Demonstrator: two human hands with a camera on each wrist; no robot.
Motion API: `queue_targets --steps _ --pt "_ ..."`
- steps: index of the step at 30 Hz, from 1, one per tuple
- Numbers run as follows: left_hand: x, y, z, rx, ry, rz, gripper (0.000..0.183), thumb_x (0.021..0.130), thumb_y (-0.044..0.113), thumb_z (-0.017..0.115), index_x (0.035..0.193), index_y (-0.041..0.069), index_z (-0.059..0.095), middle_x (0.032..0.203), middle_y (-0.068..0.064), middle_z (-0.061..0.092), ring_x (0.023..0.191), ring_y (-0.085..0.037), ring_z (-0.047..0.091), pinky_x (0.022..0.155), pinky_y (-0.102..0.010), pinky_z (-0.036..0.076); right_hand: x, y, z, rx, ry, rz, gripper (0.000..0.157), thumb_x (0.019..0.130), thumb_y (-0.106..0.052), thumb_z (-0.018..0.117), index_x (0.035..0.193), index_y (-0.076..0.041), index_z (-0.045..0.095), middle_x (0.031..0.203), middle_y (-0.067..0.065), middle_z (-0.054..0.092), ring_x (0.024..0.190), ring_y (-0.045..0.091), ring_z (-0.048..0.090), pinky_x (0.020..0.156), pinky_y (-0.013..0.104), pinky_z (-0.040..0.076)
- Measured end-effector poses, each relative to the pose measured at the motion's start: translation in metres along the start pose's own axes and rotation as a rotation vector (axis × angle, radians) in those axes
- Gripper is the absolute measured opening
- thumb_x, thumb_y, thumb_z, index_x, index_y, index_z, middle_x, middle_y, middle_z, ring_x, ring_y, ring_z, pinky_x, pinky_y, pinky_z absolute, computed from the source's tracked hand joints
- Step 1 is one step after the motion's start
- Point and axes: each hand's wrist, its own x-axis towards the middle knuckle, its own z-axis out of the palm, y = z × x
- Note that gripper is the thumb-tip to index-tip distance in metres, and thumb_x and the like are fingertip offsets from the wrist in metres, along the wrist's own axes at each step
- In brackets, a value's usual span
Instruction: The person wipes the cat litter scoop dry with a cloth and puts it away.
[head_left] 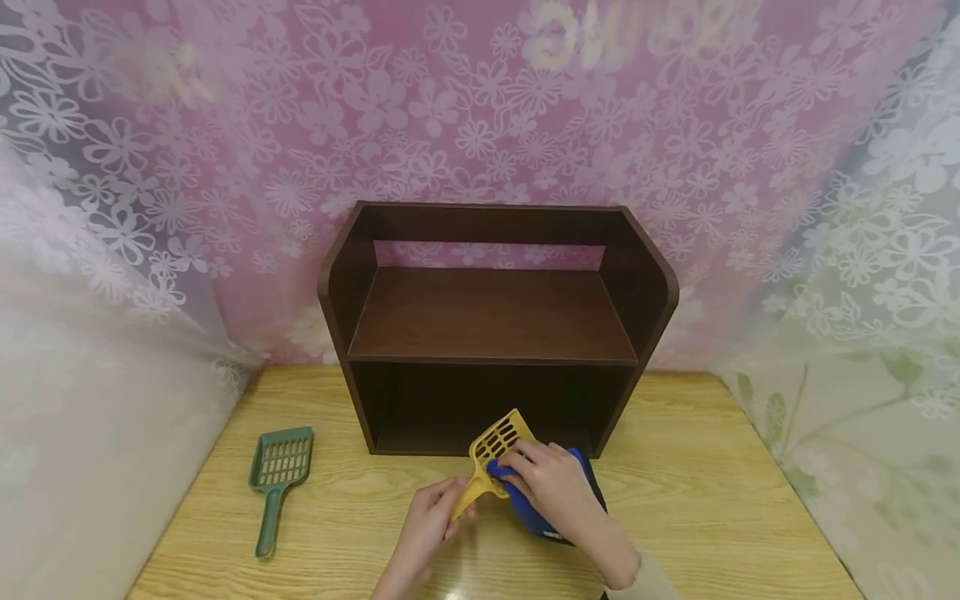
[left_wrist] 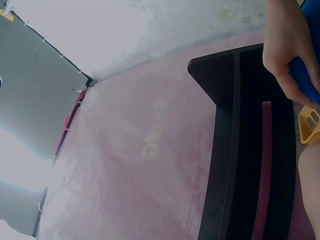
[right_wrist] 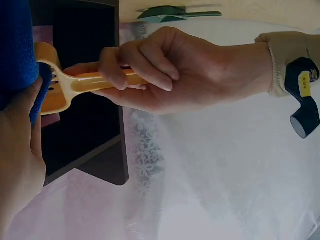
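Note:
A yellow slotted litter scoop (head_left: 482,487) is held up in front of the dark shelf, tilted with its slotted end up and to the right. My left hand (head_left: 429,521) grips its handle, fingers curled round it, as the right wrist view also shows. In my right hand (head_left: 558,487) is a blue cloth (head_left: 528,510), pinched and pressed against the scoop's slotted pan. The rest of the cloth hangs below the hand, with a dark edge on its right. On the table at the left lies a green slotted litter scoop (head_left: 281,467), apart from both hands.
A dark brown two-level shelf (head_left: 491,317) stands at the back of the wooden table (head_left: 690,500), just beyond the hands. Flowered sheeting (head_left: 480,108) hangs behind it and along both sides.

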Motion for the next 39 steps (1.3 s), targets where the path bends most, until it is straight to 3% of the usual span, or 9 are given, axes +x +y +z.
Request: queue_targets --steps 5,12,22,29,35,39 --pt "-0.002 -0.003 -0.003 -0.004 -0.011 -0.025 0.049 0.089 0.048 0.051 0.095 0.002 0.066 0.068 -0.001 0.058 0.040 -0.003 0.032 0.040 -0.016 0.029 -0.004 0.016 0.002 -0.042 0.031 0.068 0.014 0.077 -0.029 0.074 0.088 -0.022 0.068 0.082 -0.010 0.056 0.062 0.004 0.053 0.054 0.022 0.046" --pt "-0.006 -0.007 -0.011 -0.012 -0.022 -0.006 0.043 0.096 0.036 0.046 0.115 0.001 0.060 0.071 -0.002 0.058 0.042 -0.003 0.031 0.041 -0.016 0.028 -0.005 0.026 -0.002 -0.035 0.042 0.138 0.015 0.081 -0.028 0.070 0.094 -0.021 0.068 0.083 -0.008 0.057 0.062 0.006 0.055 0.053 0.024 0.046" --pt "0.002 -0.002 0.002 0.037 0.056 0.039 0.033 0.095 0.033 0.049 0.109 0.008 0.066 0.066 -0.002 0.058 0.041 -0.003 0.034 0.037 -0.014 0.028 -0.002 0.009 0.003 -0.026 0.037 0.045 0.013 0.078 -0.028 0.073 0.088 -0.021 0.067 0.084 -0.010 0.056 0.067 0.005 0.057 0.056 0.024 0.047" --pt "0.005 -0.003 0.009 0.016 0.077 0.052 0.031 0.096 0.029 0.048 0.106 0.007 0.066 0.064 -0.003 0.058 0.038 -0.004 0.033 0.036 -0.014 0.028 0.002 -0.007 0.001 0.042 0.000 -0.011 0.016 0.074 -0.026 0.077 0.086 -0.022 0.067 0.085 -0.011 0.058 0.069 0.004 0.059 0.059 0.022 0.049" --pt "0.003 -0.003 0.007 0.043 0.060 0.065 0.031 0.095 0.029 0.049 0.107 0.006 0.066 0.067 -0.010 0.061 0.038 -0.003 0.035 0.036 -0.014 0.029 0.000 -0.002 -0.003 -0.054 -0.072 0.002 0.016 0.074 -0.027 0.077 0.086 -0.023 0.067 0.084 -0.010 0.059 0.070 0.005 0.058 0.059 0.024 0.049" --pt "0.000 -0.002 0.004 0.049 0.023 0.070 0.035 0.095 0.030 0.050 0.108 0.002 0.065 0.066 -0.007 0.060 0.038 -0.003 0.034 0.036 -0.014 0.029 -0.002 0.009 -0.006 -0.105 -0.080 0.038 0.016 0.075 -0.027 0.076 0.086 -0.021 0.067 0.083 -0.009 0.057 0.069 0.007 0.057 0.058 0.026 0.048"
